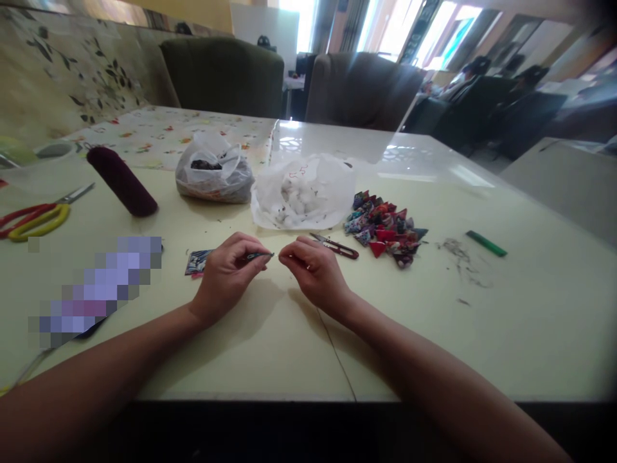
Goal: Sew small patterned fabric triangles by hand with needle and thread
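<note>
My left hand (229, 273) pinches a small piece of dark patterned fabric (252, 256) between thumb and fingers. Close beside it, my right hand (311, 267) is closed in a fine pinch, its fingertips almost meeting the fabric; what they hold is too small to make out. A thin dark line (336, 350), perhaps thread, runs from below my right wrist to the table's front edge. Flat patterned fabric pieces (196, 262) lie partly behind my left hand. Just beyond my right hand rest thread snips (340, 248) with a brown handle.
A heap of folded fabric triangles (385, 228) lies right of a white bag of stuffing (308, 199). Another plastic bag (214, 177), a maroon cylindrical case (123, 182), scissors (41, 217) and a blurred-out phone (99, 292) are leftward. A green strip (486, 244) and thread scraps (463, 260) lie right.
</note>
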A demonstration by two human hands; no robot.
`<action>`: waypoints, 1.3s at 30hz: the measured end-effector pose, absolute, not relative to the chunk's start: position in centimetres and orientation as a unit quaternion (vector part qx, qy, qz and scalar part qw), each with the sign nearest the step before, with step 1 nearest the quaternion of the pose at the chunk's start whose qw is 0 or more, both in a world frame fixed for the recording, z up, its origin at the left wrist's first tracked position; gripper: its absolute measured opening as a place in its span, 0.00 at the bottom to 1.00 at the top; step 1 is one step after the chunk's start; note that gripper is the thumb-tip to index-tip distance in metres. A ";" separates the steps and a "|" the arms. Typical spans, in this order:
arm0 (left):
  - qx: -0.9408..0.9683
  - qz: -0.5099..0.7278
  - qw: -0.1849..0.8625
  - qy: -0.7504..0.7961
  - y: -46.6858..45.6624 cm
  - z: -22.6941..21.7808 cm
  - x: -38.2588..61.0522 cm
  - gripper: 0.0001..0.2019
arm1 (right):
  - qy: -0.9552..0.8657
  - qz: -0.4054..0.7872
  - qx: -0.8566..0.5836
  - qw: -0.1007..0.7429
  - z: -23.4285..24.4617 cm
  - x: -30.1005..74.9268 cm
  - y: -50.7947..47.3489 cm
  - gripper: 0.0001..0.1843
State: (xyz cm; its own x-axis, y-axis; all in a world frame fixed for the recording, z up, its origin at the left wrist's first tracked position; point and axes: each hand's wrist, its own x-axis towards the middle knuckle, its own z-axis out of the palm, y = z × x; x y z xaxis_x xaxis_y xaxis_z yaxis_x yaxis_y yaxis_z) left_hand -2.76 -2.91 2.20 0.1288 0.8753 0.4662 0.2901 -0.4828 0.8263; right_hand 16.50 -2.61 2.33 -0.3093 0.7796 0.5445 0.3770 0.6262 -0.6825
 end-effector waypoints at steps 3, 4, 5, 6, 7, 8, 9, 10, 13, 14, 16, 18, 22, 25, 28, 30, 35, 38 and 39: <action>0.656 0.510 0.358 0.426 -2.8 2.4 -2.7 0.07 | -0.772 0.228 -0.375 0.460 2.3 16.6 -2.4 0.08; 0.646 0.506 0.377 0.430 -2.8 2.4 -2.8 0.07 | -0.771 0.229 -0.376 0.461 2.2 16.6 -2.4 0.08; 0.637 0.501 0.394 0.434 -2.8 2.5 -2.8 0.08 | -0.771 0.229 -0.376 0.461 2.2 16.7 -2.3 0.07; 0.629 0.495 0.409 0.438 -2.7 2.5 -2.8 0.08 | -0.771 0.229 -0.374 0.461 2.2 16.7 -2.3 0.07; 0.622 0.489 0.425 0.441 -2.7 2.5 -2.8 0.08 | -0.772 0.230 -0.373 0.460 2.2 16.7 -2.3 0.07; 0.614 0.484 0.441 0.442 -2.7 2.5 -2.9 0.09 | -0.773 0.230 -0.372 0.460 2.2 16.8 -2.2 0.07; 0.604 0.480 0.459 0.441 -2.6 2.5 -2.9 0.09 | -0.775 0.231 -0.369 0.459 2.2 16.8 -2.2 0.07; 0.594 0.476 0.478 0.438 -2.6 2.4 -3.0 0.10 | -0.776 0.231 -0.367 0.458 2.3 16.9 -2.2 0.07; 0.563 0.462 0.537 0.426 -2.4 2.2 -3.1 0.11 | -0.782 0.236 -0.355 0.454 2.4 17.1 -1.9 0.08; 0.553 0.458 0.553 0.421 -2.4 2.1 -3.2 0.11 | -0.785 0.239 -0.351 0.451 2.5 17.2 -1.8 0.08; 0.536 0.455 0.581 0.410 -2.3 2.1 -3.2 0.10 | -0.791 0.248 -0.342 0.442 2.7 17.4 -1.6 0.07; 0.517 0.454 0.605 0.400 -2.2 2.2 -3.1 0.10 | -0.795 0.260 -0.333 0.436 2.8 17.6 -1.4 0.07; 0.478 0.440 0.656 0.385 -2.2 2.6 -2.9 0.11 | -0.791 0.295 -0.315 0.435 3.0 17.8 -1.1 0.07; 0.458 0.423 0.686 0.376 -2.2 2.7 -2.9 0.11 | -0.787 0.311 -0.310 0.433 3.0 17.8 -1.1 0.07; 0.447 0.414 0.697 0.377 -2.2 2.6 -2.9 0.11 | -0.784 0.312 -0.311 0.438 2.8 17.7 -1.2 0.07; 0.442 0.411 0.698 0.384 -2.2 2.5 -2.8 0.12 | -0.783 0.310 -0.315 0.437 2.7 17.5 -1.3 0.07; 0.433 0.404 0.699 0.401 -2.2 2.2 -2.8 0.13 | -0.784 0.294 -0.334 0.433 2.3 17.0 -1.7 0.08; 0.441 0.412 0.688 0.404 -2.2 2.0 -2.8 0.13 | -0.781 0.284 -0.348 0.434 2.1 16.9 -1.7 0.08; 0.445 0.416 0.682 0.404 -2.2 1.9 -2.7 0.13 | -0.780 0.281 -0.354 0.433 2.0 16.9 -1.7 0.06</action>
